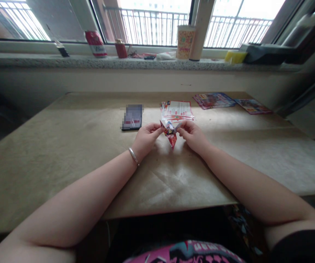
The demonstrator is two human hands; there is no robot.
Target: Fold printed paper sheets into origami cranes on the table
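A small folded piece of red printed paper (170, 135) is held just above the brown table (64, 146), its point hanging down. My left hand (146, 138), with a silver bracelet on the wrist, pinches its left upper corner. My right hand (192, 136) pinches the right upper corner. Both hands are closed on the paper, fingertips almost meeting over it.
A dark phone (132, 117) lies left of the hands. A stack of printed sheets (176, 110) sits just behind them, with more coloured leaflets (214, 100) at the far right. The windowsill holds a red can (95, 44), a patterned cup (185, 42) and a yellow object (235, 56).
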